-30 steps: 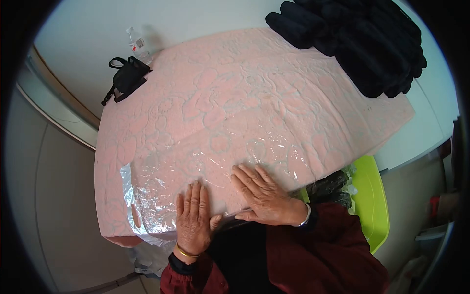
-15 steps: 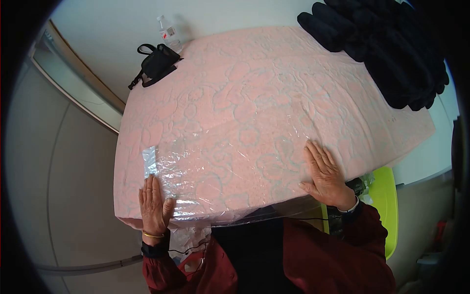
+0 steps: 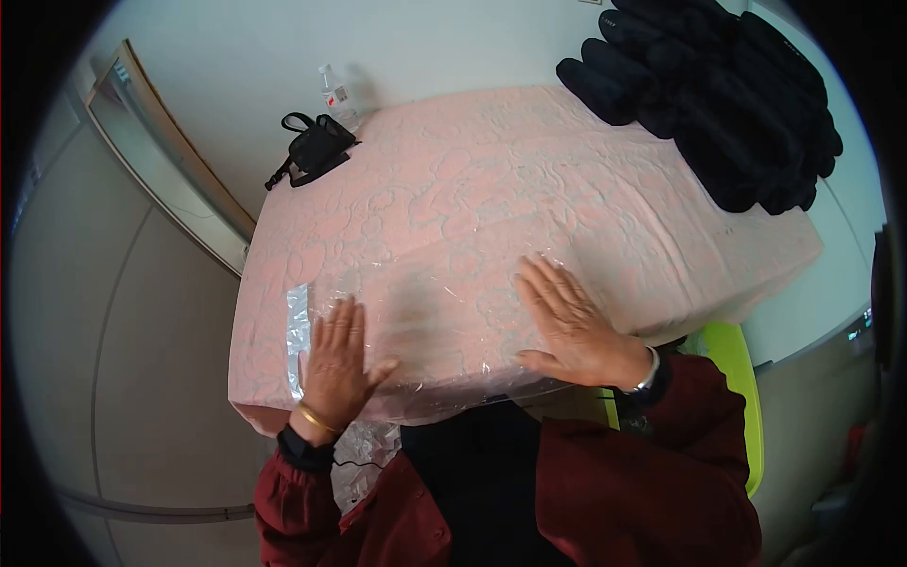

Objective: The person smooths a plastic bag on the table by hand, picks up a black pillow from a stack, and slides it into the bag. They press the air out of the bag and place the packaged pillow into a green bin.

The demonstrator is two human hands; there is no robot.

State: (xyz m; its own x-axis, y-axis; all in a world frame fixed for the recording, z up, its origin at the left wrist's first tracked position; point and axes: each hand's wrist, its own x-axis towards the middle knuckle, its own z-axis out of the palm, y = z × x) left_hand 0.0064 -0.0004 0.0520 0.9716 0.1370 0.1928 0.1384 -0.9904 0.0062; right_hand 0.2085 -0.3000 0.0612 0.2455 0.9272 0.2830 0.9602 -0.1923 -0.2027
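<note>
A sheet of clear plastic film lies over the near part of a pink patterned cloth that covers the table. Along the film's left end runs a silvery white strip. My left hand is on the film just right of this strip, fingers stretched out and thumb apart. On the right part of the film is my right hand, flat, with its fingers pointing up and left. Neither hand holds anything. Slight blur hides whether the fingertips press on the film.
Black padded bundles are piled at the back right of the table. At the back left are a black bag with a strap and a clear bottle. A lime-green bin stands below the table's right side, and a framed mirror leans at left.
Both hands have moved inward over the film, the left to the right and the right to the left. The silvery strip's lower part now shows. The camera view has shifted slightly.
</note>
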